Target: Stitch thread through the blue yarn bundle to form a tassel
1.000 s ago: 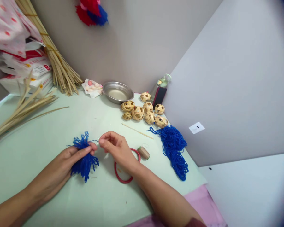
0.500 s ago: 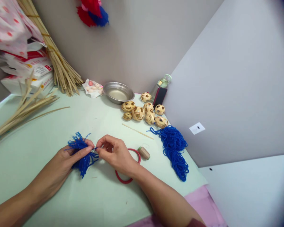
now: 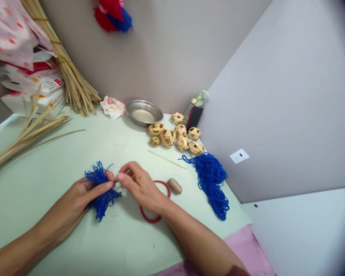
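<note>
My left hand point(image 3: 87, 191) is closed round a bunch of blue yarn point(image 3: 102, 207), whose frayed ends stick out above and below the fingers. A short blue strand shows at the tips of its thumb and forefinger. Close to that strand, my right hand point(image 3: 136, 184) is pinched, thumb against forefinger, with the strand's end at its fingertips. Under the right wrist lies a red ring point(image 3: 151, 220), partly covered by the forearm. A spool of tan thread point(image 3: 175, 186) rests just beyond the ring.
A heap of blue yarn point(image 3: 211, 180) lies at the right edge of the table. Behind are several woven balls point(image 3: 168, 138), a metal bowl point(image 3: 144, 112), a bottle point(image 3: 199, 99) and a phone point(image 3: 194, 119). Pale strips point(image 3: 31, 132) spread across the left side; a thin strip point(image 3: 167, 159) lies mid-table.
The blue bunch has turned slightly in my left hand, its frayed ends shifting right. The fingers of my right hand have moved a little, the thumb now higher.
</note>
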Motion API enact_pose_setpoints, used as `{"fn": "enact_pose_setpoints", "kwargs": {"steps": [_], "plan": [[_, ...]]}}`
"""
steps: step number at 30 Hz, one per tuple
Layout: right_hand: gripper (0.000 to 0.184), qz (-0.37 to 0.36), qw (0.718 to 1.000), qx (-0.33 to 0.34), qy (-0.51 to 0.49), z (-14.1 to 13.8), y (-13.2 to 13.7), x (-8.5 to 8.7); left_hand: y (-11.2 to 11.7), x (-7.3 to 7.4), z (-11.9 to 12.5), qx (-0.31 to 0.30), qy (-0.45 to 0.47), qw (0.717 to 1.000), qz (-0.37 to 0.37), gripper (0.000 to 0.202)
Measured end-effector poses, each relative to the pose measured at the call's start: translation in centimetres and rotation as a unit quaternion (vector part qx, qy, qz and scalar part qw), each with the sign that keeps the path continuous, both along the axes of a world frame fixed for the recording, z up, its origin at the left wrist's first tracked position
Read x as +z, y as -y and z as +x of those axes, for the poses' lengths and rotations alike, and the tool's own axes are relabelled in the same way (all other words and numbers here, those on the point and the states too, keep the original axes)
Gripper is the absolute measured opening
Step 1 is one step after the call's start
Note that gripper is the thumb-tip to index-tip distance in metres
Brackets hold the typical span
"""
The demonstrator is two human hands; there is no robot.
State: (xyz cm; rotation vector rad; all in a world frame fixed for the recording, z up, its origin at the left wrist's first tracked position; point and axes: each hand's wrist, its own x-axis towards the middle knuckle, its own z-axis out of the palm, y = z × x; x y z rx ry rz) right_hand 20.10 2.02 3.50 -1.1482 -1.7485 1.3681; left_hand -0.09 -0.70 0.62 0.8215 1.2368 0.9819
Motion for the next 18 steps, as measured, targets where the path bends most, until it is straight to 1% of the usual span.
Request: {"fn": "enact_pose_setpoints", "kwargs": {"steps": [2, 3, 5, 8, 11, 15, 18], "plan": [[0.048, -0.031, 0.998, 0.062, -0.003, -0.1, 0.2, 0.0, 0.1, 0.0, 0.2, -0.008, -0.008, 1.000, 0.006, 0.036], [0.052, -0.047, 0.996, 0.074, -0.014, -0.2, 0.3, -0.1, 0.2, -0.1, 0.2, -0.010, -0.011, 1.000, 0.009, 0.036], [0.052, -0.066, 0.995, 0.059, -0.044, -0.3, 0.2, -0.2, 0.2, -0.4, 0.1, -0.013, -0.020, 1.000, 0.019, 0.032], [0.050, -0.060, 0.995, 0.020, -0.077, -0.5, 0.0, -0.5, 0.2, -0.7, -0.2, -0.015, -0.022, 0.999, 0.028, 0.026], [0.050, -0.066, 0.994, -0.006, -0.091, -0.6, -0.2, -0.7, 0.2, -0.6, -0.2, -0.013, -0.013, 1.000, 0.022, 0.027], [0.054, -0.122, 0.985, -0.018, -0.120, -0.9, -0.3, -0.9, 0.1, -0.3, 0.0, -0.008, -0.017, 1.000, 0.024, 0.029], [0.056, -0.151, 0.979, -0.020, -0.138, -1.1, -0.4, -1.0, 0.1, -0.4, 0.0, -0.020, -0.029, 0.999, 0.019, 0.031]]}}
